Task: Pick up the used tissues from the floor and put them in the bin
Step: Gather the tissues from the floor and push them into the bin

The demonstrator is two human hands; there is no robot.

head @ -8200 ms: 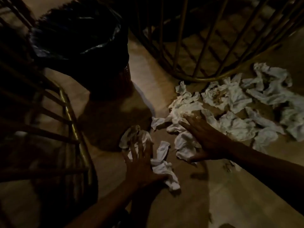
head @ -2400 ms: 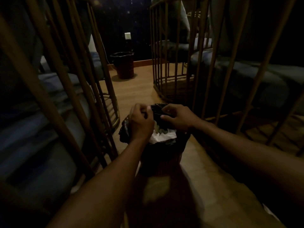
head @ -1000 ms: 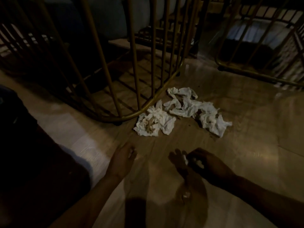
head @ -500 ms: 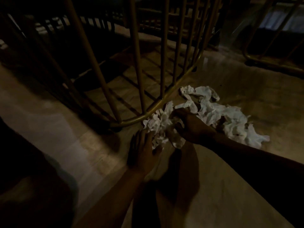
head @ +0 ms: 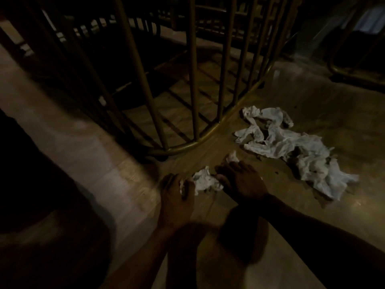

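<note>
A small crumpled tissue lies on the floor between the two hands and is being gathered from both sides. The left hand is laid palm down at its left edge, fingers pressed close together and curled over a bit of white paper. The right hand is cupped over its right edge, knuckles up, with another scrap showing just beyond the fingertips; whether those fingers are pinching it cannot be told, since they are hidden under the hand. A larger pile of tissues is spread on the floor further to the right, well apart from the hands and just beside the curved base rail of a barred metal frame. The bin is not in view.

The step in hand is judged to be scooping the near wad into one bundle. It would be done best by drawing both hands together so the paper is bunched tightly, with the loose scrap swept in before lifting. Thin, soiled paper of this kind is likely to tear or shed pieces if it is dragged, so it should be compressed and lifted cleanly. The larger pile is left for a further pass.
</note>
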